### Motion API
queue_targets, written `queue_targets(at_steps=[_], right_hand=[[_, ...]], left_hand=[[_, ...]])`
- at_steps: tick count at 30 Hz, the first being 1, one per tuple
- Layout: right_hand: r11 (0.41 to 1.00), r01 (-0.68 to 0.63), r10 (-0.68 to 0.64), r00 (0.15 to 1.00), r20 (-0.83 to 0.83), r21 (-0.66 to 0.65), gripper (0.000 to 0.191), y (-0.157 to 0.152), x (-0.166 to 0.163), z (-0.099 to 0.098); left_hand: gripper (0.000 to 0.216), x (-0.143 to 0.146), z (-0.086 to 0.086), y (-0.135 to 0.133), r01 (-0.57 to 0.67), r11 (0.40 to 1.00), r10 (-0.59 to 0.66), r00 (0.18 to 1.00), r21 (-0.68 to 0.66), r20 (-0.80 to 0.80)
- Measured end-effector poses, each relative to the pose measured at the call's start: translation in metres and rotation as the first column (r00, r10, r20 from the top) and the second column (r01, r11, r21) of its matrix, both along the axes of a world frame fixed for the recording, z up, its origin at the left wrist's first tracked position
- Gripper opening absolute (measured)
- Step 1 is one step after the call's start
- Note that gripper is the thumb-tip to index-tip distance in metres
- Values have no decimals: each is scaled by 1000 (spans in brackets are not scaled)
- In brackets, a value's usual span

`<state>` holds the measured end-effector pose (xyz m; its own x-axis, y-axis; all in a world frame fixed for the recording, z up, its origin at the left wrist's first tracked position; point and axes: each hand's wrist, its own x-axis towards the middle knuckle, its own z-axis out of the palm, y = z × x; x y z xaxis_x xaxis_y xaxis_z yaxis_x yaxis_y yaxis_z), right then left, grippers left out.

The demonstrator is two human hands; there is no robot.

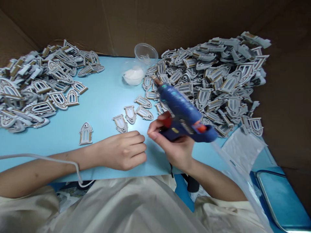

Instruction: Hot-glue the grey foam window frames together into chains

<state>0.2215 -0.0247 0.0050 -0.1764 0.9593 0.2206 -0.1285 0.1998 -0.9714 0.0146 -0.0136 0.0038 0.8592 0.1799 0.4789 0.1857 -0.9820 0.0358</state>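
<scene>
A blue hot glue gun (181, 108) is gripped in my right hand (178, 149), its copper-coloured nozzle pointing up and to the left; motion blurs it. The thumb and a fingertip of that hand come together beside the red trigger. My left hand (123, 150) is closed with the knuckles up, just left of the right fingertips, and whatever it may hold is hidden. Small grey arched window pieces (130, 114) lie just beyond both hands. One window piece with tan edges (86, 133) lies alone above my left forearm.
Heaps of window pieces stand at left (41, 106) and right (206, 74) on the light blue table (104, 97). At the back are clear plastic cups, one (133, 75) holding something white. A white cable (48, 158) crosses my left forearm. Cardboard walls (121, 26) surround the table.
</scene>
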Motion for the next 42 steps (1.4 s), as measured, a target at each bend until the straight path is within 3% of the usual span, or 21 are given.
queue_targets(at_steps=[3,6,9,13,15,18,28,34,42], right_hand=[[947,268,-279,960,39,179,33,7,10,10],[873,384,-399,917,-14,299,28,13,19,20],[897,327,-320,945,-71,298,27,12,20,20],[997,65,-66,998,17,49,31,2,12,9],[994,-87,90,995,37,-70,29,-3,8,2],[964,-231,241,969,59,-134,28,-8,5,-4],[956,-245,255,966,42,-165,16,-8,-2,0],[973,-154,158,987,6,-174,25,-10,-4,-5],[933,-170,126,980,-154,-318,48,-1,-3,5]], left_hand=[[37,-4,4,-3,26,1000,-25,999,14,-42],[36,-8,5,-7,62,998,-60,996,33,-64],[35,-9,4,-11,109,992,-105,992,60,-71],[31,-4,5,-11,151,985,-146,988,85,-59],[32,-1,6,-9,153,984,-150,988,94,-43],[35,2,5,-8,134,985,-133,991,112,-20],[32,6,3,-7,174,977,-173,985,120,-24],[32,9,1,-6,169,973,-159,985,156,-73],[37,7,9,-3,148,970,-137,988,194,-70]])
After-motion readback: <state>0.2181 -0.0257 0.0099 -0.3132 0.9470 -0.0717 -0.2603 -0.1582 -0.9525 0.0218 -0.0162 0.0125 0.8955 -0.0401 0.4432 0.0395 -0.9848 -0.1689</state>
